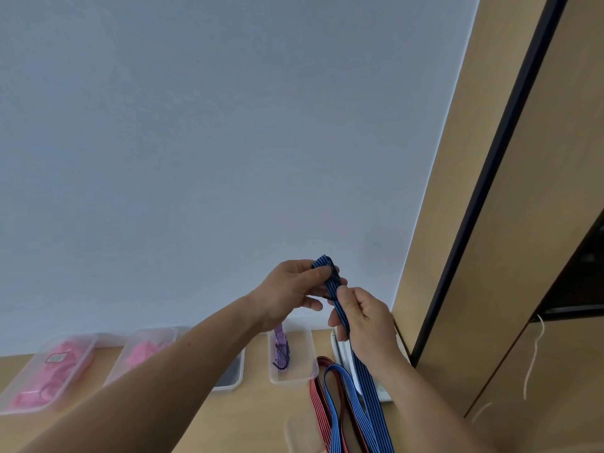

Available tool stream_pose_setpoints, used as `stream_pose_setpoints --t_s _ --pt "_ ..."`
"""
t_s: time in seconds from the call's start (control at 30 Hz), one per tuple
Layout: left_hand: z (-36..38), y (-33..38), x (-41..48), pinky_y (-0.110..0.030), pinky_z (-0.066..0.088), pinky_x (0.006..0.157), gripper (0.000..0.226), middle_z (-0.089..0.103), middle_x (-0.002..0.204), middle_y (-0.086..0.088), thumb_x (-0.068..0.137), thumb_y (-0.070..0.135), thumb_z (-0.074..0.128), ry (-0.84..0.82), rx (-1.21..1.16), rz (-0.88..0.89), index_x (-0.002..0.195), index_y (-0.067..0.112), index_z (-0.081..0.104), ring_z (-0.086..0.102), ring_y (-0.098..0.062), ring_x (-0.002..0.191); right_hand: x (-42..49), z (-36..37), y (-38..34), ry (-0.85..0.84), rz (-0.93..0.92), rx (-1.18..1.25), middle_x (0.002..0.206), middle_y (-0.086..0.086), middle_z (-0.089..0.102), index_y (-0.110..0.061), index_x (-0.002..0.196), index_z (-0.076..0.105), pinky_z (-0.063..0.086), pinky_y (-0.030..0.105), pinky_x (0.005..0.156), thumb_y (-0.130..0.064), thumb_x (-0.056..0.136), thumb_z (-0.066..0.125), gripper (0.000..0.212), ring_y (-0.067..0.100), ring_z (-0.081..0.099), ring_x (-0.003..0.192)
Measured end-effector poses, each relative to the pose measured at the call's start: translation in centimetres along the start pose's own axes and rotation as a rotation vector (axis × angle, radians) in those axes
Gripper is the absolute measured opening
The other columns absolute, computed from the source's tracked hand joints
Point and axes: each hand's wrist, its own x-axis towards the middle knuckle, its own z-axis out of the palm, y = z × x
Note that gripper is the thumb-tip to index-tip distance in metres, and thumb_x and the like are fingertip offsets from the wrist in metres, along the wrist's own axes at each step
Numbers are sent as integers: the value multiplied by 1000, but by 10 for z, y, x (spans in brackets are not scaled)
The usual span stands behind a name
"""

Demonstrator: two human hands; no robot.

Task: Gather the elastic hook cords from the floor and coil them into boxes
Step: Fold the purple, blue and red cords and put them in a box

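Observation:
A blue striped elastic cord (366, 387) runs from my raised hands down to the floor, where it loops. My left hand (287, 292) pinches the folded top end of it. Just below, my right hand (362, 318) grips the same cord as it passes through the fist. A red striped cord (318, 397) lies on the floor beside the blue loop. A clear plastic box (294, 376) by the wall holds a coiled purple cord (281, 349) with a dark hook.
Two clear boxes with pink cords (49, 371) (143, 349) stand along the white wall at left; my left forearm hides part of another box (233, 376). A white tray (341, 351) lies behind my right hand. Wooden cabinet (523, 223) at right, a white string (534, 354) hanging on it.

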Motion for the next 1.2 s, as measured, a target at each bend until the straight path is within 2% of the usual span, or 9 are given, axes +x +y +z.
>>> stream_pose_setpoints --t_s 0.3,0.43,0.57,0.73,0.83,0.93,1.07,1.13,1.2 --pt "0 -6 9 -27 52 75 16 75 108 7 102 12 49 155 266 161 109 18 63 70 -14 95 12 0 -3 6 128 4 60 7 69 -7 82 66 47 31 47 -38 99 51 39 18 56 45" --pt "-9 -5 9 -33 52 70 17 73 95 1 102 15 48 210 694 298 110 15 63 64 -19 78 12 -2 -4 -36 165 4 55 4 64 -5 80 67 42 27 45 -41 99 51 44 15 50 42" --pt "-6 -16 6 -15 36 57 19 50 65 14 104 18 45 141 1073 547 114 15 61 48 -8 57 12 2 -11 -75 171 111 59 6 63 -3 85 67 42 25 48 -48 101 39 56 16 48 45" --pt "-3 -21 0 -22 40 53 28 55 77 9 91 6 46 78 1270 762 110 8 66 40 -5 63 9 -1 -11 -77 166 140 60 7 61 0 86 67 40 26 48 -51 97 44 57 16 46 45" --pt "-5 -25 6 -29 52 77 46 67 126 -9 91 0 46 42 1351 762 137 2 55 66 -24 93 9 -2 -8 -50 146 131 59 3 61 0 86 67 39 25 48 -40 99 49 46 16 44 45" --pt "-7 -29 10 -24 39 107 61 46 151 -7 94 -9 41 -10 1184 539 151 9 34 50 -21 132 10 -2 -5 4 112 139 58 0 61 -2 85 67 39 23 48 -33 100 52 38 13 44 45" --pt "0 -23 12 -28 38 113 55 47 149 7 99 9 44 155 479 187 152 25 36 47 -5 132 11 -3 -4 38 75 162 62 0 64 -6 88 68 39 27 50 -28 99 54 28 12 46 47" --pt "3 -15 13 -41 49 104 34 66 128 0 100 18 48 98 168 71 126 32 65 61 -16 117 11 -2 -3 47 51 169 62 0 64 -8 87 68 40 26 50 -28 99 54 27 12 46 47" --pt "5 -8 12 -52 52 98 27 73 105 -12 100 26 50 29 39 33 111 12 70 70 -23 90 10 -1 -3 40 37 171 62 0 64 -9 85 68 41 27 50 -27 99 55 27 12 46 48"
